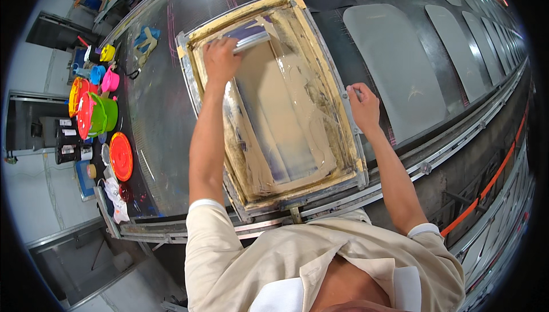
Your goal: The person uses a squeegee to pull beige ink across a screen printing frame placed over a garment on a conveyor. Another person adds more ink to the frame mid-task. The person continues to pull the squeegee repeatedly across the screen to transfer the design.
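Observation:
A printing screen (330,80) in a worn, paint-crusted frame lies on the long dark table in front of me. Thick beige paint (306,100) coats its mesh, heaped along the right side, with purple showing through at the far and near ends. My left hand (221,59) grips a squeegee (251,42) with a pale metal-like handle, set crosswise near the far end of the screen. Curled fingers of my right hand (363,106) are closed beside the frame's right edge; whether they grip the frame or something small is hidden.
Grey rounded panels (394,72) lie in a row to the right. A metal rail (426,168) runs along the table's near edge. At left stand a green bucket (103,115), a red lid (120,156), a pink cup (110,80) and a white cloth (116,200). A blue-and-beige rag (147,42) lies far left.

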{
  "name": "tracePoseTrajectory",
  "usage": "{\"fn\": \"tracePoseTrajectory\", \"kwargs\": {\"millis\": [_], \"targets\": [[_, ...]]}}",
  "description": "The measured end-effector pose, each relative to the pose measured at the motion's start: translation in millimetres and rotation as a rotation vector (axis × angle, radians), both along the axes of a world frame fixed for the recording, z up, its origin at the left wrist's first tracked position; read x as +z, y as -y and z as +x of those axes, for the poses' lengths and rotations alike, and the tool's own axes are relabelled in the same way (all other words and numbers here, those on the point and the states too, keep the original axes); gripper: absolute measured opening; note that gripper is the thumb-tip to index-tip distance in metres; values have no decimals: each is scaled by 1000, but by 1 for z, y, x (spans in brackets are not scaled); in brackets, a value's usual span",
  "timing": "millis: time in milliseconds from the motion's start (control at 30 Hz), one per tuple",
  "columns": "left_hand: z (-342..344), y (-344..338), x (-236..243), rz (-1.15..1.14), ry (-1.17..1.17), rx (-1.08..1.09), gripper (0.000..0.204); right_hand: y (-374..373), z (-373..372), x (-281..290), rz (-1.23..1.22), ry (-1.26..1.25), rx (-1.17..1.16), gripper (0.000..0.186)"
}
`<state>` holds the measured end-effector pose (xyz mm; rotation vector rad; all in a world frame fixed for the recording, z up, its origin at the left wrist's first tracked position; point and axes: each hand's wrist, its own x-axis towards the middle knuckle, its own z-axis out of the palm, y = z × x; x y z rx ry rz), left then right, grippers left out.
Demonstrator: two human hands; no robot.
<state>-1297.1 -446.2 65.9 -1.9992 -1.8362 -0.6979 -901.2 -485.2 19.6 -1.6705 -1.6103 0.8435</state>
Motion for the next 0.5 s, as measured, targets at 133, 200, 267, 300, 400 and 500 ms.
{"fn": "tracePoseTrajectory", "kwargs": {"millis": [133, 200, 267, 300, 400, 500], "targets": [[-9, -37, 17, -93, 58, -9, 26, 2, 3, -2, 76, -81, 4, 23], [-12, -47, 14, -128, 62, -6, 27, 1, 6, -1, 66, -70, -1, 22], [-14, -47, 7, -125, 103, -18, 26, 0, 5, 6, 87, -81, 14, 22], [-16, -42, 2, -112, 113, -41, 26, -3, 4, 4, 88, -83, 20, 22], [-1, -7, -15, -58, 141, -108, 26, -11, 6, -5, 117, -62, 39, 23], [42, 83, -24, -83, 242, -125, 33, -14, -3, -7, 117, -24, 97, 24]]}}
